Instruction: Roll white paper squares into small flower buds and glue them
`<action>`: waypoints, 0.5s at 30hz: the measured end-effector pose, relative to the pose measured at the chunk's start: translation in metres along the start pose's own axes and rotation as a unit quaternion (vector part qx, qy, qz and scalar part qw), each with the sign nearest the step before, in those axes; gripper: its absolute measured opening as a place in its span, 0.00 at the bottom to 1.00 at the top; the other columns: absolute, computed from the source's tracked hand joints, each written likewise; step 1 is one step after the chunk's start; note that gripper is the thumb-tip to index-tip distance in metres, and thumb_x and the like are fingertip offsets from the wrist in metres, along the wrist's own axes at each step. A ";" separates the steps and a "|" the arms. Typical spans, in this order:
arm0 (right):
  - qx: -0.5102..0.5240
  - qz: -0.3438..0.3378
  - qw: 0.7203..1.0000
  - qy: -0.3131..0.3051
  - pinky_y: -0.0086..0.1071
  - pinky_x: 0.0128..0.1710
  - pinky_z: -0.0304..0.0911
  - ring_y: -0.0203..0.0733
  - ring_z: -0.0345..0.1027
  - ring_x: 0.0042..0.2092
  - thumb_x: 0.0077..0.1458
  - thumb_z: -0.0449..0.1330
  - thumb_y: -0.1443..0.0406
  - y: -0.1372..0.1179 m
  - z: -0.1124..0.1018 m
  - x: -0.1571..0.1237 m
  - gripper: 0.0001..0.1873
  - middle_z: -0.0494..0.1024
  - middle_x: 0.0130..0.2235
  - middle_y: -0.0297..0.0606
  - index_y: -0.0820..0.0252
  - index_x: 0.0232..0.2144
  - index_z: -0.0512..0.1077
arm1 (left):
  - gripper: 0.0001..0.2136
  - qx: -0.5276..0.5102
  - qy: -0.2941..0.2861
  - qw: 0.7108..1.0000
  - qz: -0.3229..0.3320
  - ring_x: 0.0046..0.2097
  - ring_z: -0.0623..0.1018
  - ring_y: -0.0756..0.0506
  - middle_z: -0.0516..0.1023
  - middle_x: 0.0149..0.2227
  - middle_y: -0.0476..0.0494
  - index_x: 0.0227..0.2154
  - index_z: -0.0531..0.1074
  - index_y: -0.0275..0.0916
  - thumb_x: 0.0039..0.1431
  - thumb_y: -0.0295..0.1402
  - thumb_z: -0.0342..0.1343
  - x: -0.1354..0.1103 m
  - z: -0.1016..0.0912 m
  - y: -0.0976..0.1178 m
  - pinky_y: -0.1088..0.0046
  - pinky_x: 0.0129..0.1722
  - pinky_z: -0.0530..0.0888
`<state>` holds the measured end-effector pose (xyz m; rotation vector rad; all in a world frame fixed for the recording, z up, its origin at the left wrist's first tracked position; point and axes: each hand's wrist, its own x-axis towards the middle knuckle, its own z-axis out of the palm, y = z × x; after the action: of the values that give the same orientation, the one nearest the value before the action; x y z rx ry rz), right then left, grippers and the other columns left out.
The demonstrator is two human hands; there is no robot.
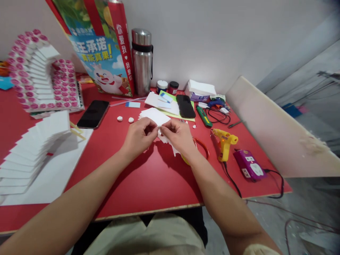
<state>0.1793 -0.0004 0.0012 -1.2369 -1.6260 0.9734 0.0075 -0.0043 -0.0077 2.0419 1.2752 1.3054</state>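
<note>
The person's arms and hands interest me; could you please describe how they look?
The left hand and right hand are ungloved, with no watch or bracelet visible. The left forearm and right forearm are bare; a pale cream sleeve edge shows past the right one.

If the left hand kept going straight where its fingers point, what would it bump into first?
The left hand would most likely meet the right hand, perhaps with what seems a small white bit in between. Their fingertips look almost together; any gap is hard to tell.
</note>
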 end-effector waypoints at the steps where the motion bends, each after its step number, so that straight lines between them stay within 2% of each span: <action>1: -0.049 -0.026 0.998 0.012 0.31 0.29 0.59 0.36 0.67 0.27 0.57 0.62 0.62 0.001 0.001 -0.001 0.07 0.78 0.27 0.34 0.59 0.28 0.74 | 0.05 -0.007 0.004 1.000 -0.013 0.27 0.69 0.52 0.73 0.26 0.50 0.28 0.72 0.37 0.61 0.28 0.58 -0.001 0.001 0.001 0.74 0.27 0.64; 4: -0.175 -0.096 0.979 0.047 0.32 0.31 0.58 0.37 0.67 0.28 0.58 0.61 0.65 0.001 0.004 -0.003 0.07 0.78 0.26 0.34 0.58 0.27 0.74 | 0.06 0.012 0.021 1.000 -0.008 0.28 0.70 0.51 0.73 0.26 0.50 0.28 0.71 0.38 0.61 0.28 0.58 -0.004 0.005 0.004 0.74 0.28 0.65; 6: -0.208 -0.117 0.970 0.056 0.33 0.32 0.58 0.37 0.68 0.29 0.58 0.61 0.66 0.000 0.006 -0.004 0.07 0.78 0.26 0.35 0.59 0.27 0.74 | 0.06 0.054 0.029 0.998 0.035 0.29 0.71 0.49 0.73 0.28 0.49 0.29 0.71 0.38 0.63 0.28 0.57 -0.004 0.005 0.004 0.73 0.30 0.66; 8: -0.192 -0.105 0.975 0.050 0.33 0.32 0.59 0.38 0.69 0.29 0.59 0.60 0.66 -0.001 0.006 -0.004 0.07 0.79 0.27 0.35 0.59 0.28 0.75 | 0.07 0.116 0.028 0.987 0.103 0.32 0.72 0.47 0.74 0.30 0.45 0.30 0.71 0.37 0.66 0.27 0.54 -0.004 0.005 0.002 0.71 0.32 0.68; 11: -0.111 -0.069 0.991 0.032 0.32 0.33 0.62 0.39 0.71 0.31 0.60 0.61 0.64 0.000 0.004 -0.003 0.08 0.81 0.29 0.36 0.59 0.29 0.77 | 0.10 0.205 0.016 0.958 0.198 0.33 0.74 0.45 0.76 0.32 0.39 0.31 0.72 0.35 0.69 0.26 0.50 -0.001 0.004 0.000 0.69 0.31 0.69; 15: -0.046 -0.051 0.997 0.030 0.32 0.32 0.62 0.38 0.70 0.31 0.60 0.63 0.59 0.002 0.003 -0.001 0.12 0.80 0.28 0.36 0.60 0.29 0.77 | 0.11 0.245 0.021 0.939 0.242 0.33 0.75 0.44 0.78 0.34 0.37 0.33 0.74 0.34 0.68 0.22 0.47 -0.001 0.003 -0.002 0.68 0.31 0.70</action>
<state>0.1776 -0.0017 -0.0015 -1.2213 -1.6853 0.7989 0.0094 -0.0035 -0.0109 2.8325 1.2559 1.3249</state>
